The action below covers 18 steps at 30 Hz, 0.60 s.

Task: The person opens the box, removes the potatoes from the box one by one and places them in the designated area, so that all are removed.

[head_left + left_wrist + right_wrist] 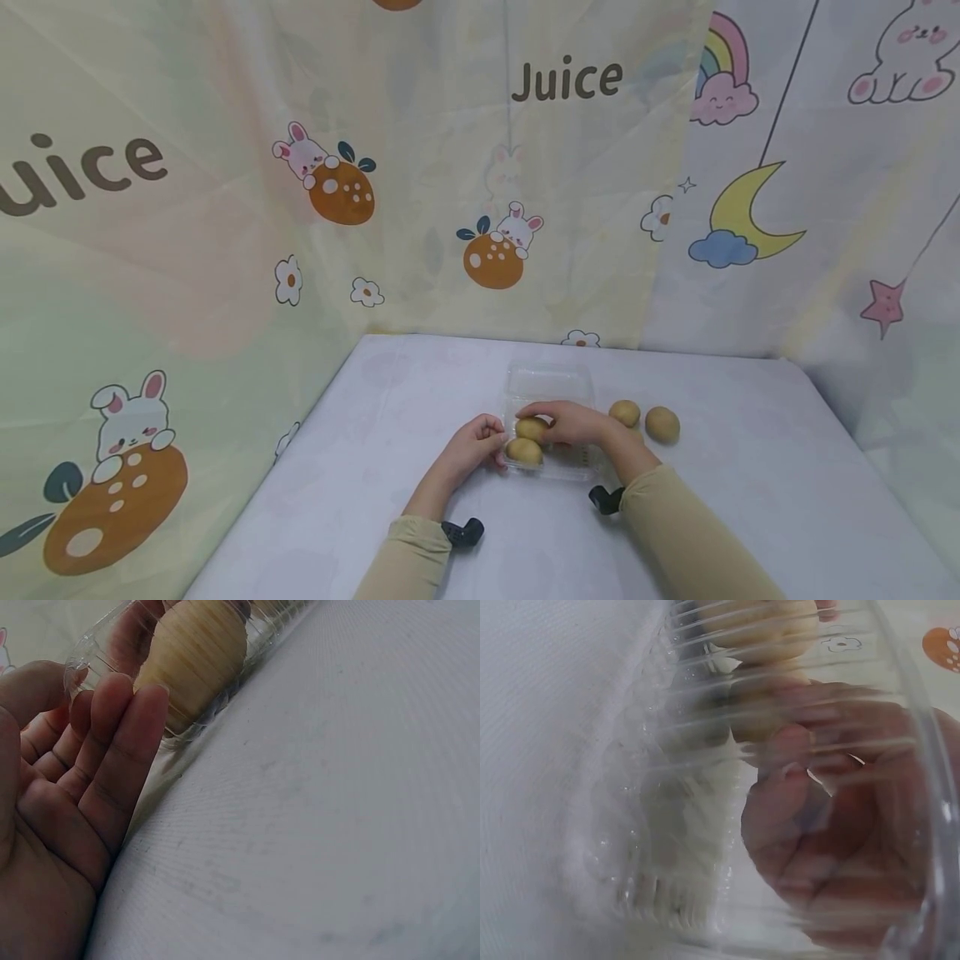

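Observation:
A clear plastic clamshell box (573,473) lies on the table with its lid (551,383) raised at the far side. Two potatoes sit at its left end: a front potato (524,452) and a back potato (532,428). My left hand (474,446) pinches the box's left rim between thumb and fingers, and its other fingertips (150,705) lie against the wall. Reaching into the box, my right hand (573,422) grips the back potato. Through the ribbed clear wall, the right wrist view shows that hand's curled fingers (780,802); its hold there is partly blurred.
Two more potatoes stand on the table right of the box, a nearer-in potato (625,412) and an outer potato (662,425). The white-covered table (337,500) meets printed cloth walls (420,250) at the back and sides.

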{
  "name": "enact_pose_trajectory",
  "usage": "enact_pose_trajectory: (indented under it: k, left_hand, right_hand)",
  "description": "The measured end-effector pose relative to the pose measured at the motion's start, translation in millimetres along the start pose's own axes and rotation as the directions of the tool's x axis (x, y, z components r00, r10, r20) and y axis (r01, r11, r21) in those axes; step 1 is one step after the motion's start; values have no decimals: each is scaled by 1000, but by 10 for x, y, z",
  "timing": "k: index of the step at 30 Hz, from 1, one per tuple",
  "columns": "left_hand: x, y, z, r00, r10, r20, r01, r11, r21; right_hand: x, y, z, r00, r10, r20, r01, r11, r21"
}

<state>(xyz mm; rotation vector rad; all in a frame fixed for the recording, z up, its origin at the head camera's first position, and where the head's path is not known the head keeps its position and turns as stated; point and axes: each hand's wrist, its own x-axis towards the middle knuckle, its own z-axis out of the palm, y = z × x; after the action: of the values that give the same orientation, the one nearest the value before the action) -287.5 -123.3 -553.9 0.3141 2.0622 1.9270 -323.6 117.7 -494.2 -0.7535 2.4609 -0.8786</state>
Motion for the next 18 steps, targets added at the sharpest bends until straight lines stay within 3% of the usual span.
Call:
enact_pose_trajectory:
  k: [11,18]
  left_hand:
    - [10,-16,-4,1000,1,-2,-1,1000,-2]
    - [-4,17,1,1000,-1,-3,1,1000,-8]
  right_hand:
    - [-77,-36,-57,997,61,-52,-59,997,39]
    - [-176,-50,-141,994,36,-104,-30,998,54]
